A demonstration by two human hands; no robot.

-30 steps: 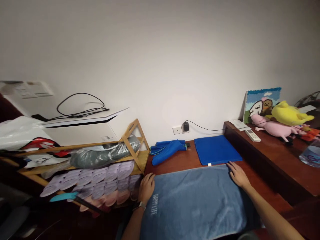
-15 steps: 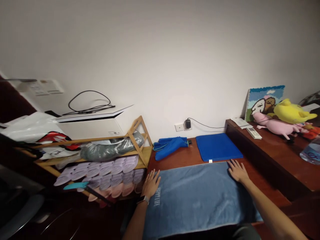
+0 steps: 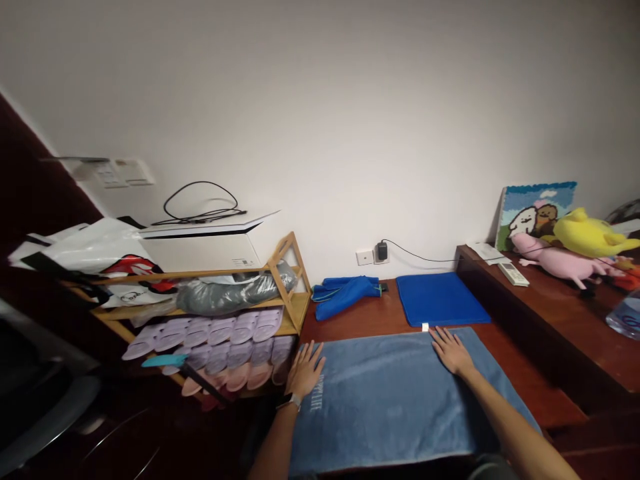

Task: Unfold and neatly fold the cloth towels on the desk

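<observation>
A blue-grey towel (image 3: 385, 400) with pale lettering near its left edge lies spread out over the reddish-brown table (image 3: 530, 380). My left hand (image 3: 305, 373) rests flat on its far left corner, fingers stretched out; a watch is on that wrist. On the towel's far edge, right of the middle, my right hand (image 3: 453, 353) lies flat with its fingers apart. Just beyond it is a folded bright blue cloth (image 3: 440, 300) with a small white tag. Another blue cloth (image 3: 347, 295), bunched up, sits at the back left of the table.
A wooden rack (image 3: 287, 270) on the left holds lilac slippers (image 3: 220, 330), a white box (image 3: 205, 250) and a plastic bag (image 3: 95, 247). Plush toys (image 3: 590, 233), a remote (image 3: 513, 274) and a water bottle (image 3: 625, 313) occupy the raised surface on the right.
My right hand has moved left along the towel's far edge, away from its far right corner. My left hand stays at the far left corner. The view has shifted slightly.
</observation>
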